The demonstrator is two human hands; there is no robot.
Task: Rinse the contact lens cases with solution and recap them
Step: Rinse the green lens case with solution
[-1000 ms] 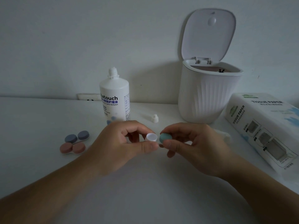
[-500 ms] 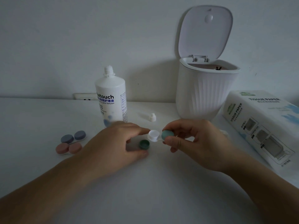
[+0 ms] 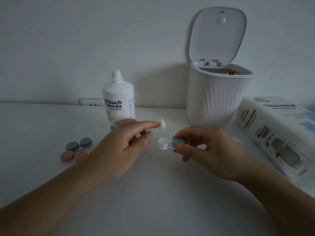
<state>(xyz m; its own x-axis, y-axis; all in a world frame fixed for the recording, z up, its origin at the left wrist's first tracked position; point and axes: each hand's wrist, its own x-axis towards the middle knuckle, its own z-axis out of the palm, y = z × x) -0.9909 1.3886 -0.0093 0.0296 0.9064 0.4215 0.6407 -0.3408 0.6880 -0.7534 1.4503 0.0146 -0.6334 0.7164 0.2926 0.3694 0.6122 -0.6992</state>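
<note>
Pinching the teal-capped side of a white lens case [image 3: 167, 145] between thumb and fingers of the right hand [image 3: 207, 150], just above the tabletop [image 3: 153, 193], with the case's other well standing open and uncapped toward the left. Reaching forward with the left hand [image 3: 122, 147], index finger stretched out and nearly touching a small white bottle cap [image 3: 162, 124] lying on the tabletop; thumb and middle finger curled in, seemingly nipping a dark green lens cap [image 3: 150, 132], though only a sliver of it showing and the grip not certain. Standing behind the left hand, an uncapped white bottle of lens solution [image 3: 118, 97] with blue lettering. Lying well to the left, side by side and touching, a blue-capped lens case [image 3: 79, 143] and a pink-capped lens case [image 3: 73, 155], both closed. Sitting at the back right against the wall, a ribbed white bin [image 3: 216, 97] with its lid tipped up, and beside it, at the right edge, a pack of tissue paper [image 3: 279, 132].
</note>
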